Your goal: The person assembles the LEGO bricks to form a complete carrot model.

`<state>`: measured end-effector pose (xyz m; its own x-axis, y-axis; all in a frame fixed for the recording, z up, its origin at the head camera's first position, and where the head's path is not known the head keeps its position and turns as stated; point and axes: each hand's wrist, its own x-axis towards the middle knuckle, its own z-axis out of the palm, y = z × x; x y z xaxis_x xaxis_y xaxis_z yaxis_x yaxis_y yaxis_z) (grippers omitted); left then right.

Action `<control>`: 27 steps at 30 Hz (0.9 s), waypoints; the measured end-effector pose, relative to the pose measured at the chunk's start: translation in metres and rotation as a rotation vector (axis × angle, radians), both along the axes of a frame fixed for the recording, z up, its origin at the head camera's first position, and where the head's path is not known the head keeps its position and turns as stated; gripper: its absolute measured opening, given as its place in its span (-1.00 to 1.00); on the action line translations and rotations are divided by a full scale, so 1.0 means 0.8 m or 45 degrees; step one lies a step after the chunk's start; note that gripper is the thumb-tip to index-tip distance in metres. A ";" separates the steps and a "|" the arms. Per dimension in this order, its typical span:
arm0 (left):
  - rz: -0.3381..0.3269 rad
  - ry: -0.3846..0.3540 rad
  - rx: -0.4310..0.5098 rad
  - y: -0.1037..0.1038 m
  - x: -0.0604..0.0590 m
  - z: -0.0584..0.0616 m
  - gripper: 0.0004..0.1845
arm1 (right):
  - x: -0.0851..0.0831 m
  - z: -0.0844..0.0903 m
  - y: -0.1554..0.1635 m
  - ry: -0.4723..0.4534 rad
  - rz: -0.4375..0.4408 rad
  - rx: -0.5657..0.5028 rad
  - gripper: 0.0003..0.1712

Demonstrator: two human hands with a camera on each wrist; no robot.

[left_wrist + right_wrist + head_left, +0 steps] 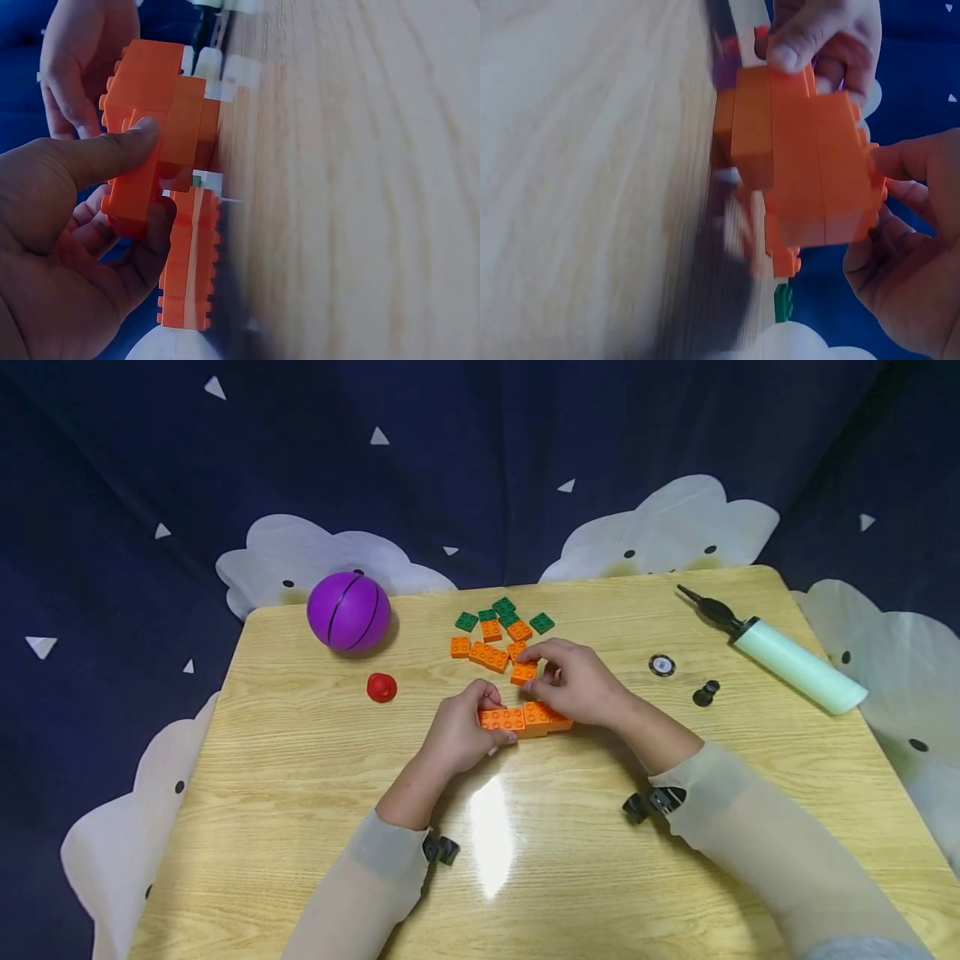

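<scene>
My left hand (461, 731) grips the left end of a built-up block of orange toy bricks (504, 719), thumb on the near side and fingers behind. Stepped layers show on its underside in the left wrist view, and its studs face up. Just beyond its right part, my right hand (581, 681) pinches a small orange brick (522, 674) between thumb and index finger. In the right wrist view this hand (922, 255) is close over the studs of the block (802, 150), and its fingers are partly hidden behind it.
Behind the hands lie loose orange bricks (488, 657) and green bricks (467, 622). A purple ball (349, 612) and a small red object (382, 687) are at left. At right are a poker chip (662, 665), a black chess-like piece (706, 693) and a hand pump (798, 665).
</scene>
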<state>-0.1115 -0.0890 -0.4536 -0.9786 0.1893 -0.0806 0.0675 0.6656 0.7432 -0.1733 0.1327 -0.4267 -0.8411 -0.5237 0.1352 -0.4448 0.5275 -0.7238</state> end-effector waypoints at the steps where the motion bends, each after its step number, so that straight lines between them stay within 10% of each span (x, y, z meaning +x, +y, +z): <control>1: 0.001 0.001 -0.002 0.000 0.000 0.000 -0.44 | 0.003 0.000 -0.001 0.009 0.019 -0.003 -0.58; 27: 0.008 -0.021 0.010 -0.001 0.000 -0.001 -0.37 | 0.031 -0.001 -0.012 0.041 0.217 0.173 -0.54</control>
<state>-0.1117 -0.0898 -0.4545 -0.9784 0.1837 -0.0953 0.0509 0.6599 0.7496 -0.1488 0.1232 -0.4278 -0.7351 -0.6733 0.0787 -0.5576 0.5345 -0.6352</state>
